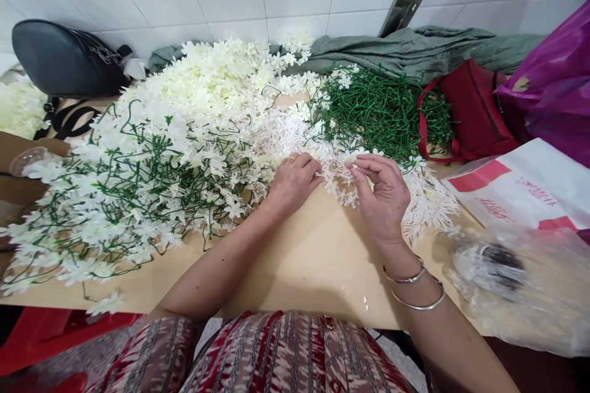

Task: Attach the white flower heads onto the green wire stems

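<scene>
Grip status: left hand (pixel 295 183) closed on white petal pile (pixel 286 130) at surface (pixel 313 258) centre; right hand (pixel 382 198) pinching one white blossom (pixel 355 166)

My tan table (pixel 313 258) holds a big pile of white flowers on green stems (pixel 152 159), a heap of bare green plastic stems (pixel 382 110) and small white plastic bits (pixel 428 199).

The purple bag (pixel 553 92) runs off the right edge; the clear bag's (pixel 520 282) dark contents are too blurred to identify.
</scene>
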Demonstrator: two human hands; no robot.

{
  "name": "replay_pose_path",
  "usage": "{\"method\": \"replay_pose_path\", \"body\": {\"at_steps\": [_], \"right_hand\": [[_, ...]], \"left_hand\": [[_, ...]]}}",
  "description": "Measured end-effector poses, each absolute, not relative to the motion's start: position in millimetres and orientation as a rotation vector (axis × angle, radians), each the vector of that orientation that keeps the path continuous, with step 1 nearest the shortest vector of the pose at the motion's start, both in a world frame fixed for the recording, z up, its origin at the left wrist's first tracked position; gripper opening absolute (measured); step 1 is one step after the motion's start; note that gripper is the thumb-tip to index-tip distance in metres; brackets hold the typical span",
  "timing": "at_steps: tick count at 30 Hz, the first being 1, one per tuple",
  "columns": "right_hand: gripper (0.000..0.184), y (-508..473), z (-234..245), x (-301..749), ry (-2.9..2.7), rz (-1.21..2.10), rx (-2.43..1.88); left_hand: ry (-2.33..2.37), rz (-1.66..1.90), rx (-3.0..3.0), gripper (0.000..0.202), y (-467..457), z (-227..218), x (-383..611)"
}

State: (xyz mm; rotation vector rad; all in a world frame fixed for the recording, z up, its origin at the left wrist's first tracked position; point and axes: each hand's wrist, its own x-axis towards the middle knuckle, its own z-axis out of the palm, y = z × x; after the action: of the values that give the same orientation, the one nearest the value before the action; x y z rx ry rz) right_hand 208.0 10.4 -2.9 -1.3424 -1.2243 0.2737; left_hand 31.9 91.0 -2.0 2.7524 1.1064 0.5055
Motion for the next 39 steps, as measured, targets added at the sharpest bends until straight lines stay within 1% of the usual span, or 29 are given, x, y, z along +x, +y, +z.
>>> {"method": "replay_pose_path", "body": {"at_steps": [3, 8, 10, 14, 19, 25, 28, 31, 34, 39], "right_hand": [[0.010, 9.6, -2.7, 208.6, -1.252, 0.265, -1.348], [0.007, 10.5, -0.2, 209.6, -1.232, 0.202, -1.363], [0.007, 10.6, 0.6, 209.6, -1.223, 0.211, -1.384], [0.006, 8.6, 0.7, 207.8, -1.229, 0.269, -1.385], [0.005, 5.6, 1.7, 203.7, -1.232, 0.313, -1.381], [0.007, 3.9, 8.1, 200.8, -1.318, 0.238, -1.289], [0.012, 2.6, 10.7, 198.8, -1.362, 0.234, -1.268], [0.010, 1.4, 11.6, 196.2, -1.363, 0.252, -1.295], [0.006, 1.2, 10.8, 194.1, -1.331, 0.267, -1.331], [0.008, 3.3, 8.2, 194.0, -1.321, 0.210, -1.379]], "left_hand": [[1.074, 0.540, 2.711, 0.007, 86.4, 3.9, 33.1], [0.962, 0.929, 2.325, 0.008, 83.4, 7.8, 32.7], [0.919, 1.021, 2.098, 0.012, 84.3, 6.1, 32.7], [0.803, 0.986, 1.689, 0.028, 86.6, 1.6, 34.0], [0.759, 0.926, 1.397, 0.030, 84.1, 7.2, 34.5], [0.716, 0.835, 1.095, 0.045, 78.2, 15.9, 36.2], [0.686, 0.815, 1.047, 0.047, 77.9, 13.0, 38.4], [0.667, 0.818, 1.089, 0.045, 77.5, 7.4, 40.3], [0.684, 0.833, 1.236, 0.041, 75.0, 1.8, 42.1], [0.754, 0.826, 1.577, 0.030, 68.1, -2.3, 44.5]]}}
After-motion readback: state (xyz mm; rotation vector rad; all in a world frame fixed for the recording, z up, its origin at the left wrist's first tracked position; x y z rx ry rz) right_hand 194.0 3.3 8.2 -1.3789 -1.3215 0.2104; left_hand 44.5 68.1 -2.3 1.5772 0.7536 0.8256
